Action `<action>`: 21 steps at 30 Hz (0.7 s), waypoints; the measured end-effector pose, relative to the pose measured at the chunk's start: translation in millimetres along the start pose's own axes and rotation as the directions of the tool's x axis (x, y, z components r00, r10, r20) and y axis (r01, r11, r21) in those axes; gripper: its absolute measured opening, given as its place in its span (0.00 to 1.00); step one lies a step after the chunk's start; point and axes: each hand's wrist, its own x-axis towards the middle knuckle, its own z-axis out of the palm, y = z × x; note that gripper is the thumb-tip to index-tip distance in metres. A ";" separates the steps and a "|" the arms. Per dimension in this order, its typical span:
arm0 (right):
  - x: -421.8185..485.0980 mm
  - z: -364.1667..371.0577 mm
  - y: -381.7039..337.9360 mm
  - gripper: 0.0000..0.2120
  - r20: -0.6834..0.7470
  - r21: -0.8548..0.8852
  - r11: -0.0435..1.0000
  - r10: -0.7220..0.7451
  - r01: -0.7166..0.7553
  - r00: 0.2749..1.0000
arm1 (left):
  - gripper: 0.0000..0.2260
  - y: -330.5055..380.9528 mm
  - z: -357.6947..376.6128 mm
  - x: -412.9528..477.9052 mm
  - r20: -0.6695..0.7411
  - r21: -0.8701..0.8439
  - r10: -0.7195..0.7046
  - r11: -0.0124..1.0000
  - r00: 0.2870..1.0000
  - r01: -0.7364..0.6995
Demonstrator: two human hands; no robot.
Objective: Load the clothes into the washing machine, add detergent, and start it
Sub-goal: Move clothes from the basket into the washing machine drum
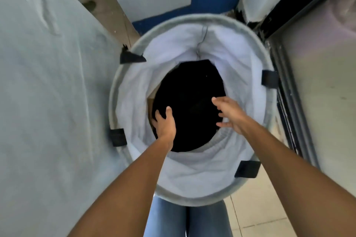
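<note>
Left hand: fingers curled into the left edge of the crumpled black garment, thumb on top, grasping it. Right hand: fingers spread and loose, holding nothing, over the garment's right edge. Garment lies at the bottom of the round grey fabric hamper with white liner. Rim sits tight against the pale grey panel on the left, dark door frame close on the right.
</note>
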 end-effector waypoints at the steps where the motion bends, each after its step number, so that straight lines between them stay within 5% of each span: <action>1: 12.6 3.0 2.7 0.19 -0.010 -0.012 1.000 0.004 -0.004 1.000 | 0.30 -5.0 4.7 11.8 -0.013 0.014 0.005 1.000 1.000 -0.005; 15: 134.0 23.2 5.3 0.50 -0.120 -0.141 0.986 -0.106 0.089 0.987 | 0.49 -36.4 42.4 108.8 -0.035 -0.066 -0.090 0.994 0.995 0.087; 21: 159.9 48.0 32.3 0.57 -0.073 -0.152 0.980 -0.141 0.129 0.987 | 0.37 -45.5 51.0 134.5 -0.221 -0.142 -0.031 0.990 0.975 -0.001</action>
